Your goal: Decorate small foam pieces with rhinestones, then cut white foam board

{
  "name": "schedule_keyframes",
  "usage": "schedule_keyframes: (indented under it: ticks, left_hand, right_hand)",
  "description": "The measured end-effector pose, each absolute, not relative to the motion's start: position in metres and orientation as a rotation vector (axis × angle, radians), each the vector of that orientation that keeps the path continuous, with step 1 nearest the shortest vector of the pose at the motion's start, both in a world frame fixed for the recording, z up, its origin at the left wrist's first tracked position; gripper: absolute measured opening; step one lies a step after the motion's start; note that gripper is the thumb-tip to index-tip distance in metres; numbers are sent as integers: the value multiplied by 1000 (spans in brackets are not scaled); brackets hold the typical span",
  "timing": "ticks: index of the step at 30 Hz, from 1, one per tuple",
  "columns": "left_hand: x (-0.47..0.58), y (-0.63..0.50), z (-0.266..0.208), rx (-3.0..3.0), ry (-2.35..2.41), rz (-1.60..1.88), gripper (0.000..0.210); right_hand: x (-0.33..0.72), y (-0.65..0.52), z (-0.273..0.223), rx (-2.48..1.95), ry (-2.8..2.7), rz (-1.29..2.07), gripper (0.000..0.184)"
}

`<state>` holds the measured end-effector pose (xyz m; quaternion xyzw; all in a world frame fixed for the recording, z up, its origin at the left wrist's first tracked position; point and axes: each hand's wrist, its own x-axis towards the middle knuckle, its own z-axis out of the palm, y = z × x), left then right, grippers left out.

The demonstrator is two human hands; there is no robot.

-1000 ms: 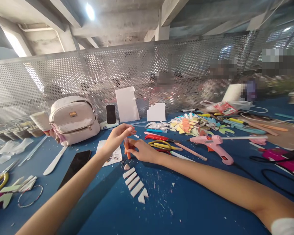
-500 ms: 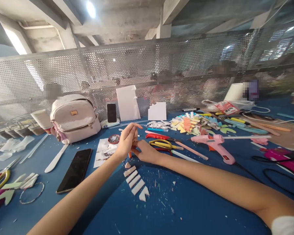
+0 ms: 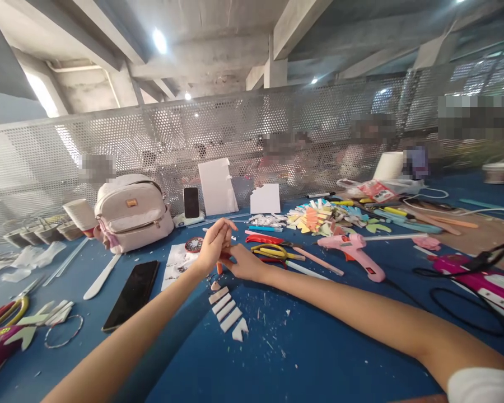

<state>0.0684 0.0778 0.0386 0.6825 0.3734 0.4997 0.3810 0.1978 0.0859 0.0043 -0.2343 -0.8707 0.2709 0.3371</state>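
Note:
Over the middle of the blue table (image 3: pixel 302 347), my left hand (image 3: pixel 213 246) and my right hand (image 3: pixel 244 262) meet with their fingers closed together. Whatever they pinch is hidden by the fingers. A small orange piece (image 3: pixel 219 268) shows just below them; I cannot tell which hand has it. Nearer me, several white flat strips (image 3: pixel 224 307) lie in a curved row, with a notched white piece (image 3: pixel 239 330) at the near end. Behind my left hand is a round red-rimmed dish (image 3: pixel 194 244) by a stained white sheet (image 3: pixel 173 266).
Right of my hands lie red-handled pliers (image 3: pixel 264 239), yellow-handled scissors (image 3: pixel 273 252) and a pink glue gun (image 3: pixel 353 249). Coloured cut pieces (image 3: pixel 315 217) are heaped behind. On the left are a black phone (image 3: pixel 132 294), a white knife-shaped tool (image 3: pixel 101 278) and a pale backpack (image 3: pixel 132 212).
The view has tilted up slightly and turned a little, so things on the table sit lower in it. My hands stay together over the same spot, with little visible finger movement.

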Motion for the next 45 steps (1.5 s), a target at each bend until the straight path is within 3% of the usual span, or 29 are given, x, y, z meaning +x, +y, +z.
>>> schedule_keyframes:
  ticks: [7, 13, 20, 30, 40, 45]
  left_hand:
    - [38, 71, 54, 2053, 1213, 1276, 29]
    - [0, 30, 17, 2371, 1465, 1125, 25]
    - [-4, 14, 4, 2633, 1418, 804, 38]
    - [-5, 15, 1, 2650, 1361, 683, 43]
    - [0, 18, -3, 2385, 1517, 880, 8]
    - [-3, 25, -9, 2334, 1475, 904, 9]
  right_hand:
    - [201, 80, 3, -579, -2209, 775, 12]
    - [200, 76, 1, -543, -2158, 841, 12]
    - [201, 77, -1, -545, -2098, 935, 10]
    - [201, 83, -9, -549, -1959, 999, 8]
    - [203, 77, -4, -488, -1966, 968, 11]
    - [205, 73, 0, -420, -2000, 956, 13]
